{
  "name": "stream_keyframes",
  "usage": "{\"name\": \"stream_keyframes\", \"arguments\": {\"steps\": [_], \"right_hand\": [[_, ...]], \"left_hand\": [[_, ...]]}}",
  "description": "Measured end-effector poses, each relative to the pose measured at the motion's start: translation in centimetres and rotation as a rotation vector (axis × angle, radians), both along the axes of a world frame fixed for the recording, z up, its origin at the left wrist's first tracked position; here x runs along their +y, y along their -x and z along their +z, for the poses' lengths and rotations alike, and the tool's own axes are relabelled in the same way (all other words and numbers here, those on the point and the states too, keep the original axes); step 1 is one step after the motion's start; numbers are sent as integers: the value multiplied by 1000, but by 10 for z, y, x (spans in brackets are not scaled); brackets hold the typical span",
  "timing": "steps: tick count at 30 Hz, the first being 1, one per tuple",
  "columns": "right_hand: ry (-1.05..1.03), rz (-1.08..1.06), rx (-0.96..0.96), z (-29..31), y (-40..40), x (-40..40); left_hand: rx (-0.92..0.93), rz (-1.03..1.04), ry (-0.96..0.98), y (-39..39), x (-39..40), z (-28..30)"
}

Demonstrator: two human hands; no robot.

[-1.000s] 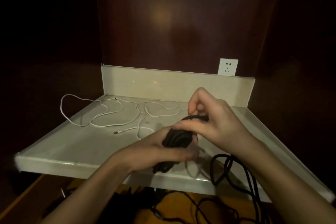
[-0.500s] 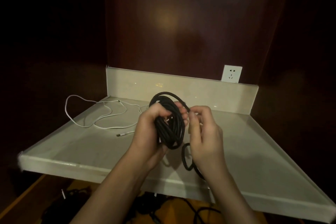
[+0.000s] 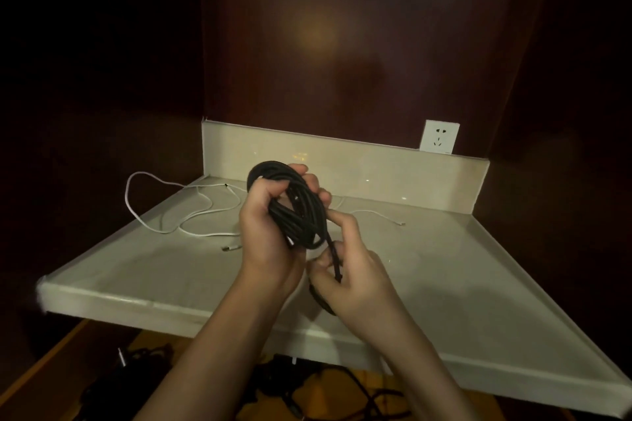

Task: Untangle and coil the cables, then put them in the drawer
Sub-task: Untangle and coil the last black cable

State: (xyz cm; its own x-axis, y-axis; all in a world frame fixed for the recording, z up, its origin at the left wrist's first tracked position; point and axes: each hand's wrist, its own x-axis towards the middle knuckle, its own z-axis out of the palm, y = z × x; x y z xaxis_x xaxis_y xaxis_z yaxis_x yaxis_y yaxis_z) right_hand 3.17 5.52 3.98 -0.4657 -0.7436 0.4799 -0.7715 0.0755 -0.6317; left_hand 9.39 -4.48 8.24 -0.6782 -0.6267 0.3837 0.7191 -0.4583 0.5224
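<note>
Head view: black cable coil [image 3: 297, 212] held up above the pale counter [image 3: 143, 260], roughly mid-frame, several loops bunched together. Left hand [image 3: 266, 232] grips the coil, fingers and thumb curled round the bundle. Right hand [image 3: 345, 267] just beside and below it, fingers curled, pinching the loose black tail [image 3: 333, 256] that runs down from the coil (tail passes between thumb and fingers, lower end hidden behind the hand). White cable [image 3: 191, 215] lies loose and uncoiled on the counter's back left, one loop hanging past the left edge, a connector end near the left wrist; another white end [image 3: 398, 223] sits right of the hands. White wall socket [image 3: 439, 136] above the backsplash, right. Dark cables [image 3: 328, 386] on the wooden surface below the counter (too dim to tell detail).
</note>
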Motion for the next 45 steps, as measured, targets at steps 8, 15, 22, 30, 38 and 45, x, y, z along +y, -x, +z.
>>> {"name": "stream_keyframes", "arguments": {"steps": [8,15,22,30,38,45], "right_hand": [[-68,180,-431,10,-9,13],[127,167,-507,6,-10,22],[203,99,-531,10,-5,21],[414,-20,-494,18,7,43],[578,-47,-594,28,40,66],[297,-325,-553,27,82,120]], "left_hand": [[143,385,193,-2,-9,0],[204,446,243,-10,-11,5],[136,559,222,-11,-13,5],[-17,748,430,-12,-36,-6],[-184,905,670,-4,-27,-11],[-160,853,443,-23,-44,-1]]}}
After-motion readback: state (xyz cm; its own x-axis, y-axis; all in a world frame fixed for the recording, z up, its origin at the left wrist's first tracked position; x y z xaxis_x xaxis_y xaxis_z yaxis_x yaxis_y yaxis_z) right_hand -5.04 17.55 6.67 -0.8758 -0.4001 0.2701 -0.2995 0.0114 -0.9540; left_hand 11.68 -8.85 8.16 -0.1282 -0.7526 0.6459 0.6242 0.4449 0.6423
